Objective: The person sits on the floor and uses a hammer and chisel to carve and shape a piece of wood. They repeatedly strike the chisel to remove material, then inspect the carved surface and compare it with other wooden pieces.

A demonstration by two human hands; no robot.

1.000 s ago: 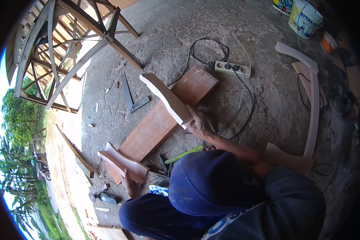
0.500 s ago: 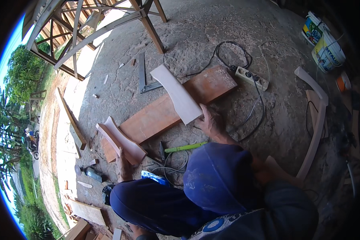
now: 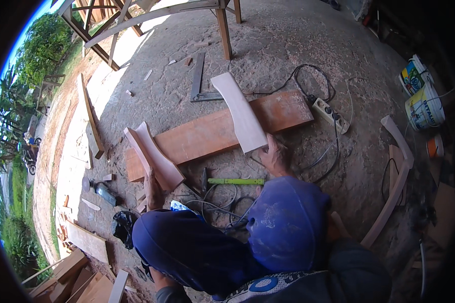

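Observation:
My left hand [image 3: 153, 190] is at the near end of a pale, curved wooden workpiece [image 3: 159, 157], which looks like two boards side by side. Its fingers are closed along the outer side. Toward the right, my right hand [image 3: 276, 155] grips the near corner of a smooth pale board with curved edges [image 3: 240, 113]. Both workpieces rest across a long reddish-brown plank [image 3: 197, 136] on the floor. A hammer with a lime-green handle [image 3: 237, 181] lies between my hands and my bent, blue-clad knees.
A metal square [image 3: 197, 78] lies beyond the plank. By the plank's right end are a power strip [image 3: 331, 115] and looped black cable [image 3: 333, 88]. An angle grinder [image 3: 105, 193] is at left. Buckets [image 3: 423, 106] and a curved wooden part [image 3: 389, 202] stand or lie at right.
The view has shifted, so the floor and most things on it appear farther right or higher. Both hands keep their places on the wooden pieces, which stay put on the plank.

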